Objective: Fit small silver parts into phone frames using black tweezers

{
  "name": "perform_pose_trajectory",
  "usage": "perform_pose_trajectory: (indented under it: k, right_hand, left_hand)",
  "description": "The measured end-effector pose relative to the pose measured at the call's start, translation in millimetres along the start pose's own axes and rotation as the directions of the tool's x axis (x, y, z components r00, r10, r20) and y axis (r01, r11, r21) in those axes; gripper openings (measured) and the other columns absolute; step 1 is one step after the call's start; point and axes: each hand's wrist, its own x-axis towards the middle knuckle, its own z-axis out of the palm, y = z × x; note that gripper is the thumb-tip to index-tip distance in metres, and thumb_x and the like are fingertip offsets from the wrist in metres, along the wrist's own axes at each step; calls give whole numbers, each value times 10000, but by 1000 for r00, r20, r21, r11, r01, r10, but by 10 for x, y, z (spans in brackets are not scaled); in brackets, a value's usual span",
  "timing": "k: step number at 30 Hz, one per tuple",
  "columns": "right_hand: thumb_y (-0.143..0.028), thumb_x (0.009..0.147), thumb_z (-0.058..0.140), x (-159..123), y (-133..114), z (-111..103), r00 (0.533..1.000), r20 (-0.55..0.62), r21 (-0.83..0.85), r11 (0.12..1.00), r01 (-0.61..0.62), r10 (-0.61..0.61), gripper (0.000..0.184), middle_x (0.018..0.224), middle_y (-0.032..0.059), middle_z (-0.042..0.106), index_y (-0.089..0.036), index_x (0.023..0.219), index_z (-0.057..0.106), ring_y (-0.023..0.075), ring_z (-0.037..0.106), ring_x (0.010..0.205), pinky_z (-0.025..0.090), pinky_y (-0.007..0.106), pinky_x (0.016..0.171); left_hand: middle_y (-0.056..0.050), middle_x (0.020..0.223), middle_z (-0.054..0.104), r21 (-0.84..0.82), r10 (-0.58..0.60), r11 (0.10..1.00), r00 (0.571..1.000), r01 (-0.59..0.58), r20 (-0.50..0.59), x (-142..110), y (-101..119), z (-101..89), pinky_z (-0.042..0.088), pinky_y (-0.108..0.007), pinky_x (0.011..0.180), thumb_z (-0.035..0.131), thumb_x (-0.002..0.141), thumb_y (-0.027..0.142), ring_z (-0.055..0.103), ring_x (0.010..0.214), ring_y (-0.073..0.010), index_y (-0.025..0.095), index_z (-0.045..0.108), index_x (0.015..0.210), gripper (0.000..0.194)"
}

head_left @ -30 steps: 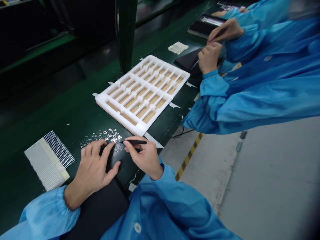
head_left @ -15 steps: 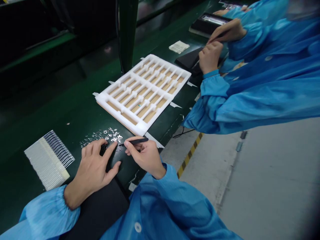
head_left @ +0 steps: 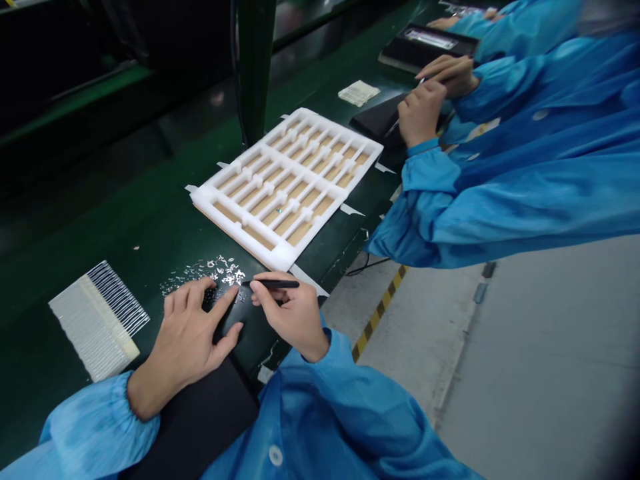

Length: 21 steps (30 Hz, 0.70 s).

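Observation:
Small shiny metal pieces (head_left: pixel 227 272) lie scattered on the dark green bench. My left hand (head_left: pixel 187 327) rests at their near edge with its fingers apart, and the index fingertip reaches in among them. In my right hand (head_left: pixel 295 313), between thumb and fingers, is a pair of slim black tweezers (head_left: pixel 277 284). Their tip points left at the pieces, close to my left index fingertip. Whether the tip grips a piece is too small to tell. A flat black object (head_left: pixel 205 420) lies under my left forearm.
A white foam tray (head_left: pixel 285 257) with long slots stands beyond my hands. To the left lies a pale sheet of thin strips (head_left: pixel 93 323). A co-worker's hands (head_left: pixel 423 113) work at the upper right, near a black case (head_left: pixel 425 50) and a paper label sheet (head_left: pixel 359 93).
My right hand has shifted slightly, and the tweezers now lie flatter, their tip a little higher. My left hand has barely moved. The co-worker's far hand has come lower and nearer the other.

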Motion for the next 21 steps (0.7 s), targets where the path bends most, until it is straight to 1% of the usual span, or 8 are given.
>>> perform_pose_trajectory:
  k: [2,4,7,10,13,15,19,21]
  right_hand:
    - [-347,967,743,-17,5,0,999,-7,-50,998,45,-45,164,944,86,829,-201,1017,798,217,815,718,695,315,651]
    - [-336,975,733,-21,11,0,997,14,-89,993,76,-75,151,983,89,831,-208,1018,801,220,817,760,701,327,688]
    - [-312,981,727,-13,16,5,995,38,-115,988,101,-97,136,988,84,829,-205,1022,800,210,808,755,692,327,696]
    - [-280,982,722,-2,6,9,989,56,-122,983,140,-134,113,983,75,824,-203,1015,799,198,797,752,677,320,691]
    - [-254,985,710,10,-12,7,978,106,-112,975,193,-182,100,981,66,823,-217,1007,800,209,802,846,680,325,755]
    - [-254,989,706,16,-17,1,976,124,-93,977,191,-179,103,997,65,823,-222,1015,800,216,804,897,684,336,797]
    - [-288,991,713,20,-5,-14,988,103,-55,991,122,-116,114,1044,76,818,-225,1038,796,224,807,900,692,349,804]
    - [-288,995,708,23,2,-20,986,116,-54,991,125,-118,118,1054,77,815,-225,1046,792,223,806,901,692,352,811]
  left_hand:
    - [-219,1354,553,-11,0,1000,1000,0,-3,2,2,-2,459,-531,943,558,1024,461,517,1215,-399,226,685,1436,492]
    - [-219,1352,554,-22,-5,1000,1000,5,-4,-1,1,-3,454,-531,946,564,1022,458,521,1215,-401,225,686,1435,490]
    - [-220,1346,560,-25,-8,1000,1000,8,0,-11,-7,2,449,-534,938,556,1024,455,527,1204,-407,218,685,1432,489]
    - [-230,1335,568,-10,-1,1000,1000,1,-14,-22,-17,16,452,-532,927,538,1030,467,528,1191,-406,168,666,1440,522]
    - [-235,1325,574,2,-4,1000,999,4,-34,-29,-22,30,452,-523,923,531,1034,478,531,1178,-396,119,634,1450,559]
    - [-232,1321,579,6,-7,1000,999,7,-39,-32,-22,33,451,-519,924,532,1035,481,531,1180,-394,109,620,1451,565]
    - [-230,1314,584,1,-6,1000,999,6,-44,-29,-19,23,451,-518,932,532,1035,473,533,1188,-393,101,615,1437,554]
    - [-230,1315,584,-4,-10,1000,999,10,-43,-26,-16,15,451,-520,937,531,1035,472,535,1194,-395,100,611,1439,555]
